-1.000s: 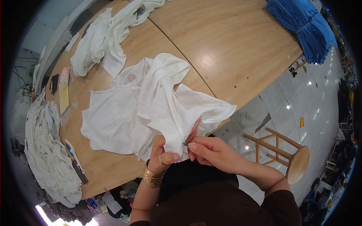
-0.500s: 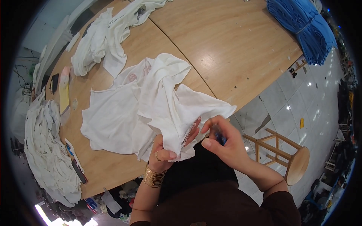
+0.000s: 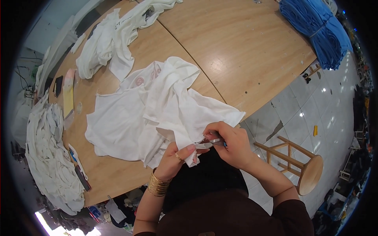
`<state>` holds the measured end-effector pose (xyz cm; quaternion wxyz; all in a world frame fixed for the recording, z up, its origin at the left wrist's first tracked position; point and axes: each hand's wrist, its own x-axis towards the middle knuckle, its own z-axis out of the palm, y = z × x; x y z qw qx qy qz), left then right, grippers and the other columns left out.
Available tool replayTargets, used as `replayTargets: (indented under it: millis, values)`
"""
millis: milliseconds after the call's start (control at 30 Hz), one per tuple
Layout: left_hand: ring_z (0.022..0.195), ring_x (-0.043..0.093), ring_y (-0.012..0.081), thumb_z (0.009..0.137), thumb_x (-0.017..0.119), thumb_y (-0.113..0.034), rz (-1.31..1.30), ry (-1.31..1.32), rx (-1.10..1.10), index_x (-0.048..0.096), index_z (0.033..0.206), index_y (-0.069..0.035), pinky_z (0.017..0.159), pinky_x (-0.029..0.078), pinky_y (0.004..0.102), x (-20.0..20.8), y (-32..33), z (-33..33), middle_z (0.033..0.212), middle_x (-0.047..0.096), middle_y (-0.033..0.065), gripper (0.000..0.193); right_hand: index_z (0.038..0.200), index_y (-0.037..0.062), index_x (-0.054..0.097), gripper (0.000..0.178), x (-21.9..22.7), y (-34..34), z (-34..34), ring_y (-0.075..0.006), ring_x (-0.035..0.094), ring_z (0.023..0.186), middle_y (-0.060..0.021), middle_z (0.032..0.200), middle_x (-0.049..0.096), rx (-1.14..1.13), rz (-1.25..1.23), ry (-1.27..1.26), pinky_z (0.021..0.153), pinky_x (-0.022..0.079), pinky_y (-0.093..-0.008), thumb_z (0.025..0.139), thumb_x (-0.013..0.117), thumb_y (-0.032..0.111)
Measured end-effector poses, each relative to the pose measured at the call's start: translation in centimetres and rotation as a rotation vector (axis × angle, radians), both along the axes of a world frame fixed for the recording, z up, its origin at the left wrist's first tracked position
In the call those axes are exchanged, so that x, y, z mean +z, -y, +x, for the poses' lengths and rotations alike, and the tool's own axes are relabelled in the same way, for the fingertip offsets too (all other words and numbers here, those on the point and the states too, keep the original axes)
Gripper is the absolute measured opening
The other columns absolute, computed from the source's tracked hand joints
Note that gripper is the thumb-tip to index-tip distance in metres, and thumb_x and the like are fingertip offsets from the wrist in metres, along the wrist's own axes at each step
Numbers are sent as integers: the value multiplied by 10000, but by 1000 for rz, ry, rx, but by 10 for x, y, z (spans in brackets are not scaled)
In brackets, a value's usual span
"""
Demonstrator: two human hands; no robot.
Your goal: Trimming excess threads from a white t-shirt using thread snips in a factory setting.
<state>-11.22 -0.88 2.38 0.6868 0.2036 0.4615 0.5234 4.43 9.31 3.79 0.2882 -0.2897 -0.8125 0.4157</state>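
By the left hand [image 3: 173, 161], white cloth [image 3: 161, 112] is pinched, spread ahead across the bench [image 3: 236, 47]; by the right hand [image 3: 235, 147], a small metal tool [image 3: 216, 141] is gripped; trimming seems underway, calling for tautness.

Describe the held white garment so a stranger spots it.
Find the wooden table. At its near edge the left hand grips the white garment. Its pinkish print sets it apart from the white pile at left and the white heap beyond.

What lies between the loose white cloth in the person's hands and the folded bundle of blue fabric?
In the head view, light-brown wooden tabletop separates the white cloth from the blue bundle, with a straight dark seam crossing it.
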Motion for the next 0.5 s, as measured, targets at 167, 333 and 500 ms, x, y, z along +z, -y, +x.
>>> replayTargets:
  millis: [167, 333, 500]
  values:
    - [675, 551, 108, 877, 475, -181, 43, -28, -13, 530, 1070, 42, 597, 441, 227, 7, -1, -1, 899, 606, 88, 301, 890, 77, 556, 248, 5, -3, 2, -148, 532, 525, -29, 724, 582, 67, -9, 23, 495, 422, -226, 671, 658, 21]
    - [685, 548, 111, 872, 480, -183, 14, -77, -10, 520, 1080, 40, 608, 447, 243, 10, -3, 1, 909, 604, 84, 308, 915, 101, 566, 285, -9, -5, 11, -126, 501, 499, -17, 725, 569, 72, 150, 47, 468, 392, -215, 661, 689, 65]
    - [752, 566, 130, 864, 480, -160, 43, -176, 152, 519, 1064, 38, 658, 454, 254, 4, -3, 9, 892, 599, 69, 284, 897, 75, 579, 327, -16, -2, 1, -134, 490, 480, -18, 695, 562, -1, 96, -3, 459, 395, -222, 593, 665, -6]
